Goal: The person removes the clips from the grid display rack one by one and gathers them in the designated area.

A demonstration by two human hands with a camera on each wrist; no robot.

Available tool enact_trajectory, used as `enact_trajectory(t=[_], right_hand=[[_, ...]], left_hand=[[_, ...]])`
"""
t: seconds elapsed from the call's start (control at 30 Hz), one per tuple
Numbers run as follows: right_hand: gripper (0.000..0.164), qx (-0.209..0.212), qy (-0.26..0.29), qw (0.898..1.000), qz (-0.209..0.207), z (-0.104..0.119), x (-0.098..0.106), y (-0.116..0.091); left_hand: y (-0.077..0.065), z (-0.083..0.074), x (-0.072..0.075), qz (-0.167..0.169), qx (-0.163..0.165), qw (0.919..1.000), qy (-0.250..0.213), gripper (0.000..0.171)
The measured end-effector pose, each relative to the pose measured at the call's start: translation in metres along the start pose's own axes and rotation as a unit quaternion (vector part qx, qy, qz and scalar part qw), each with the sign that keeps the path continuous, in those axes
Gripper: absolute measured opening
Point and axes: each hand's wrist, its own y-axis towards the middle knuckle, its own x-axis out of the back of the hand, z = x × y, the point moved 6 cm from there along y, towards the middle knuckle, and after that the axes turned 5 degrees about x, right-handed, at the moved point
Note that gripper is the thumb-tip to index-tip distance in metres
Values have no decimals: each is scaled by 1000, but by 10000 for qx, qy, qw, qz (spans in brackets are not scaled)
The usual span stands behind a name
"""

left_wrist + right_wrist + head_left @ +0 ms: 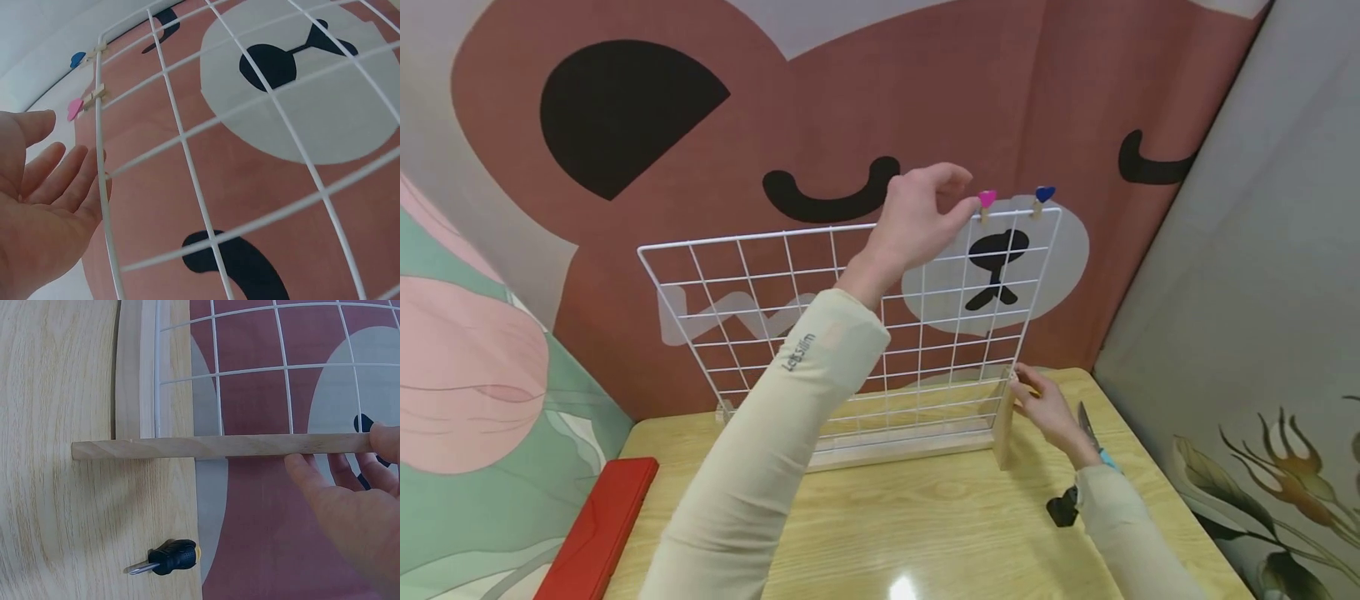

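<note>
A white wire grid panel stands upright in a wooden base on the table. Two small clothespins, one with a pink heart and one with a blue heart, are clipped on its top bar. Close beside the pink one is my left hand, fingers loosely bent and nothing held. In the left wrist view its fingertips are at the top bar. My right hand grips the upper end of the wooden side post, thumb on one side and fingers on the other.
A stubby screwdriver lies beyond the side post. By my right forearm are a pointed blade with a blue part and a black object, partly covered by the sleeve. A red flat case lies at the table's left edge. Printed curtains hang behind.
</note>
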Motion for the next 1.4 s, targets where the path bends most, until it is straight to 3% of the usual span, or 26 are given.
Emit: enact_trajectory(t=[0.17,0.37,0.57,0.77,0.97,1.4], right_hand=[[54,2,28,10000,-37,1,0,0],[54,-41,43,9999,-82,1,1,-1],[53,-113,59,9998,-148,1,2,-2],[54,-127,55,9998,-107,2,0,-4],[53,-118,69,9999,-104,5,-1,-5],[52,-124,113,9998,-116,5,1,-6]], left_hand=[[5,-7,-8,199,61,9998,-14,39],[7,-14,-17,438,47,9989,-150,34],[11,-16,-19,404,170,9990,-111,34],[14,-17,-21,372,82,9993,31,26],[13,-17,-20,253,37,9996,-109,21],[4,-27,-19,56,-529,9984,201,5]])
